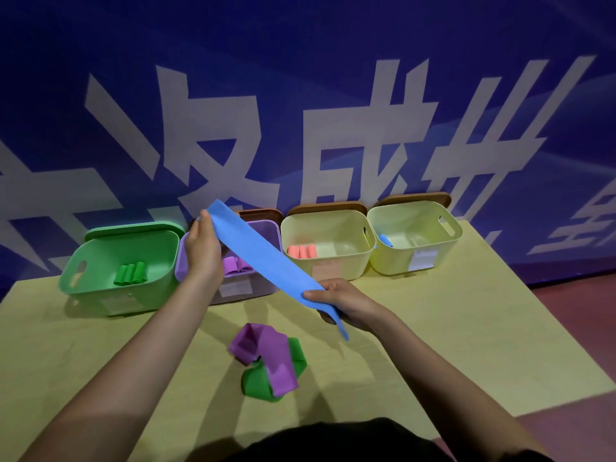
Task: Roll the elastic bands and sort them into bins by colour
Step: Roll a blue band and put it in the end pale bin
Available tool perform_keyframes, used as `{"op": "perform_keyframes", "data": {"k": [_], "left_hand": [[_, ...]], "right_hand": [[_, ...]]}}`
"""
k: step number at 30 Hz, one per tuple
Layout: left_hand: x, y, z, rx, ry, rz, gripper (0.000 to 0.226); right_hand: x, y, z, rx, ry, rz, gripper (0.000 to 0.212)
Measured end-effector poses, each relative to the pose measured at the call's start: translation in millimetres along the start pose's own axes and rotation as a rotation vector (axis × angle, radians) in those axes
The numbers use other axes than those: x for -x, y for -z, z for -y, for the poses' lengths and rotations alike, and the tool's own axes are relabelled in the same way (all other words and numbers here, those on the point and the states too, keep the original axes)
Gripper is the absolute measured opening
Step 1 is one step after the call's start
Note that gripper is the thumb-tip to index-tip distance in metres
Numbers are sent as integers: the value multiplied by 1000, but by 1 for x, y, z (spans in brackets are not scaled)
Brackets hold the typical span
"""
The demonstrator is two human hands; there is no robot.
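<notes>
A flat blue elastic band [263,258] is stretched in the air over the table. My left hand [204,251] pinches its far upper end; my right hand [346,303] grips its near lower end, a short tail hanging below. On the table under it lie a loose purple band [266,351] draped over a loose green band [258,383]. Four bins stand in a row: the green bin [83,281] holds green rolls [130,273], the purple bin [266,228] purple rolls [235,265], a pale yellow bin [333,261] pink rolls [301,251], the right pale yellow bin [433,248] a blue roll [385,241].
The yellow table [433,328] ends at the right, with reddish floor [573,315] beyond. A blue wall with large white characters [300,95] stands right behind the bins. Lids lean behind each bin. My dark clothing [333,441] shows at the bottom.
</notes>
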State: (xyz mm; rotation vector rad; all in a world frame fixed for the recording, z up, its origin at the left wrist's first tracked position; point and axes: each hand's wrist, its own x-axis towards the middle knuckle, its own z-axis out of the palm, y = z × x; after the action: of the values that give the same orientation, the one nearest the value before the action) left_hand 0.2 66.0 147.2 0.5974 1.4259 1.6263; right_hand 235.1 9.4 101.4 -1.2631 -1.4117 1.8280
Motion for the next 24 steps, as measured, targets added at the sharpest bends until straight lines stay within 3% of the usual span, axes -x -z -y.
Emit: {"op": "perform_keyframes", "data": {"k": [3, 8, 13, 18, 24], "left_hand": [[-5, 5, 6, 39, 42, -53, 33], [-11, 13, 7, 14, 50, -90, 21], [-11, 11, 11, 81, 52, -109, 19], [-10, 13, 4, 220, 80, -128, 34], [17, -3, -8, 259, 61, -34, 22]], "right_hand": [[-1, 6, -13, 29, -16, -12, 28], [1, 18, -38, 0, -38, -101, 33], [4, 27, -42, -63, 20, -155, 26], [8, 33, -39, -100, 96, -244, 23], [8, 38, -54, 8, 31, -409, 20]]}}
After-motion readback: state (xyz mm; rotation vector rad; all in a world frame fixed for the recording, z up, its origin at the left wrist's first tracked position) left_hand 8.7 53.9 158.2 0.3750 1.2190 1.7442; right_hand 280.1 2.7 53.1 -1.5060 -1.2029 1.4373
